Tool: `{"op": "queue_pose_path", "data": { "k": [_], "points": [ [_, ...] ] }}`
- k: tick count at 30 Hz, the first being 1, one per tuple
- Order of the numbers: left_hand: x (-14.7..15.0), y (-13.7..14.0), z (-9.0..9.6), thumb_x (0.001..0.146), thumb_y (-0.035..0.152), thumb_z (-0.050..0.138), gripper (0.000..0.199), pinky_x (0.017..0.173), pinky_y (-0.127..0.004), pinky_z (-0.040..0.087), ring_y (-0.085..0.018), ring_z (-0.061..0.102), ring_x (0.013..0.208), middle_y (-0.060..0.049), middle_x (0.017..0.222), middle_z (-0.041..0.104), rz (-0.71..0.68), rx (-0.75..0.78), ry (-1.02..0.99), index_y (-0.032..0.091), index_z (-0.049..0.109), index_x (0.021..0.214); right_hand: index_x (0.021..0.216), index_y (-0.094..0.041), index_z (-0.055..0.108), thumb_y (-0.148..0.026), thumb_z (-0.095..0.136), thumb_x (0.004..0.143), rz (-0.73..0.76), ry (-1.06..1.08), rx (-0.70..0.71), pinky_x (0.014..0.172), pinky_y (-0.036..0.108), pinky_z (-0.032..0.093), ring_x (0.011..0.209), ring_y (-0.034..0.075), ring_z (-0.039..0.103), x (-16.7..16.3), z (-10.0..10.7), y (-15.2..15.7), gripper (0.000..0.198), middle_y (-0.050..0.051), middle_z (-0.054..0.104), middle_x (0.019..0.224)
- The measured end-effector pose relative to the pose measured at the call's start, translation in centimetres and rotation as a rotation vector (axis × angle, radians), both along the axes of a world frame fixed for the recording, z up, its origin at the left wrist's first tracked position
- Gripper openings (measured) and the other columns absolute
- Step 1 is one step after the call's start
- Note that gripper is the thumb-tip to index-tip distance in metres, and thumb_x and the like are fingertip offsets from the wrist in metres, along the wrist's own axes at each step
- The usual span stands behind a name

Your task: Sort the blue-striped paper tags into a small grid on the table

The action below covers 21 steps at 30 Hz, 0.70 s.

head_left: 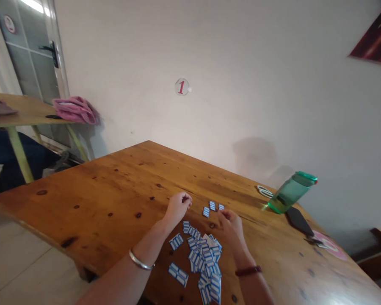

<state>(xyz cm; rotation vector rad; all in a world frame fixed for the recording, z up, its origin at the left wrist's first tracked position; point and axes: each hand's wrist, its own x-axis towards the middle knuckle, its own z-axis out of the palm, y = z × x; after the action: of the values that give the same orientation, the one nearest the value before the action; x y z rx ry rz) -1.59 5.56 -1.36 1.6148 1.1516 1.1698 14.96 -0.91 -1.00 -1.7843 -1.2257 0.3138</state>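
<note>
Bare left forearm (147, 250) slants up and rightward; bare left hand (178, 205) raised, fingers loosely curled inward. Bare right forearm (245, 257) angles up and leftward; bare right hand (231, 222) apart from left, fingers bent.

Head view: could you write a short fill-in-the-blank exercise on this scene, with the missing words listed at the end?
1. The round sign on the wall shows the number ____.
2. The small cards near the right hand are printed in white and ____.
3. The silver bangle is worn on the person's own ____ side.
4. The see-through bottle is tinted ____.

Missing words: 1; blue; left; green.
</note>
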Motion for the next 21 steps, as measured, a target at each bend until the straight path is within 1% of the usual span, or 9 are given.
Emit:
{"op": "queue_pose_path", "data": {
  "k": [2,4,6,8,10,13,16,19,21],
  "points": [
    [0.1,-0.1,-0.2,0.068,0.008,0.046,0.014,0.056,-0.021,0.044,-0.011,0.057,0.055,0.001,0.058,0.061,-0.001,0.033,0.039,0.016,0.057,0.063,0.064,-0.013,0.062,-0.037,0.053,0.071,0.047,0.006,-0.013,0.051,0.024,0.043,0.057,0.017,0.059,0.2,-0.1,-2.5,0.026,0.003,0.063,0.058],
    [0.2,-0.2,-0.2,0.068,0.008,0.047,0.015,0.059,-0.021,0.044,-0.011,0.058,0.059,0.001,0.06,0.062,0.0,0.065,0.075,0.017,0.058,0.064,0.063,-0.016,0.061,-0.037,0.053,0.07,0.094,0.008,-0.019,0.053,0.024,0.044,0.059,0.017,0.059,0.2,-0.5,-5.2,0.023,0.004,0.064,0.06],
    [0.1,-0.3,-0.2,0.068,0.008,0.048,0.015,0.061,-0.021,0.044,-0.012,0.059,0.061,0.001,0.061,0.063,0.004,0.093,0.107,0.018,0.059,0.065,0.069,-0.018,0.061,-0.038,0.049,0.074,0.16,-0.045,-0.044,0.054,0.023,0.044,0.06,0.017,0.06,0.1,-1.2,-7.8,0.024,0.004,0.066,0.065],
    [0.0,-0.4,-0.1,0.069,0.008,0.049,0.015,0.062,-0.022,0.044,-0.012,0.059,0.062,0.001,0.063,0.063,0.012,0.119,0.131,0.018,0.059,0.066,0.075,-0.019,0.062,-0.038,0.047,0.076,0.171,-0.115,-0.069,0.053,0.022,0.045,0.059,0.016,0.061,-0.2,-2.2,-9.9,0.024,0.003,0.066,0.067],
    [-0.1,-0.4,0.0,0.071,0.01,0.048,0.014,0.063,-0.022,0.044,-0.013,0.059,0.063,0.0,0.065,0.064,0.021,0.146,0.145,0.018,0.06,0.068,0.077,-0.021,0.063,-0.037,0.049,0.075,0.198,-0.206,-0.048,0.051,0.021,0.046,0.055,0.015,0.06,-0.5,-3.3,-11.4,0.021,0.002,0.063,0.063],
    [-0.4,-0.4,0.0,0.075,0.011,0.046,0.015,0.065,-0.023,0.044,-0.013,0.06,0.067,-0.002,0.069,0.065,0.046,0.183,0.154,0.017,0.06,0.074,0.085,-0.023,0.064,-0.033,0.052,0.074,0.241,-0.315,-0.025,0.054,0.02,0.048,0.059,0.014,0.061,-0.9,-4.5,-12.4,0.019,0.002,0.063,0.069],
    [-0.6,-0.2,0.3,0.076,0.011,0.044,0.017,0.067,-0.023,0.045,-0.013,0.06,0.069,-0.003,0.073,0.065,0.067,0.21,0.172,0.017,0.06,0.078,0.088,-0.024,0.064,-0.03,0.054,0.074,0.256,-0.366,-0.027,0.057,0.018,0.049,0.063,0.014,0.062,-1.1,-4.9,-12.6,0.018,0.002,0.063,0.072],
    [-0.7,-0.2,1.2,0.077,0.012,0.043,0.018,0.068,-0.024,0.045,-0.014,0.061,0.071,-0.003,0.075,0.065,0.056,0.234,0.212,0.018,0.06,0.079,0.09,-0.024,0.063,-0.03,0.054,0.075,0.275,-0.375,-0.045,0.058,0.018,0.049,0.065,0.014,0.062,-1.0,-5.0,-12.5,0.018,0.001,0.063,0.073],
    [-0.7,-0.4,2.0,0.077,0.014,0.044,0.018,0.067,-0.023,0.045,-0.014,0.06,0.071,-0.002,0.074,0.066,0.024,0.244,0.252,0.018,0.061,0.078,0.091,-0.025,0.063,-0.031,0.053,0.076,0.28,-0.37,-0.035,0.059,0.019,0.049,0.066,0.014,0.062,-1.1,-5.2,-12.5,0.019,0.002,0.063,0.075]
  ]
}}
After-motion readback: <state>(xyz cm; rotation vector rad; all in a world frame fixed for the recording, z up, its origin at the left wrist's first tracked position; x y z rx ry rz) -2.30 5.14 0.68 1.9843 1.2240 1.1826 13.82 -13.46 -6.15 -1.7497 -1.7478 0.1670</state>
